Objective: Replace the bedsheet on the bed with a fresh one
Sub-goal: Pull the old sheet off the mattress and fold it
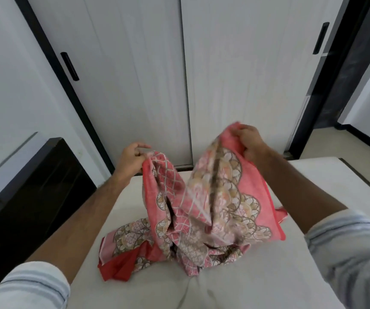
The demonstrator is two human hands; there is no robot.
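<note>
Bedsheet (204, 204), pink with a floral pattern, hangs bunched at the middle of the frame, its lower folds heaped on the bare white mattress (257, 275). Behind, white wardrobe doors (235, 74) fill the top. Right hand (249, 142) grips one raised corner; left hand (132, 159) pinches another, its outer fingers spread.

A home bedroom: bare white mattress (268, 275) before sliding wardrobe doors (135, 74).

white sliding wardrobe doors (157, 74), dark headboard (34, 197)
</note>
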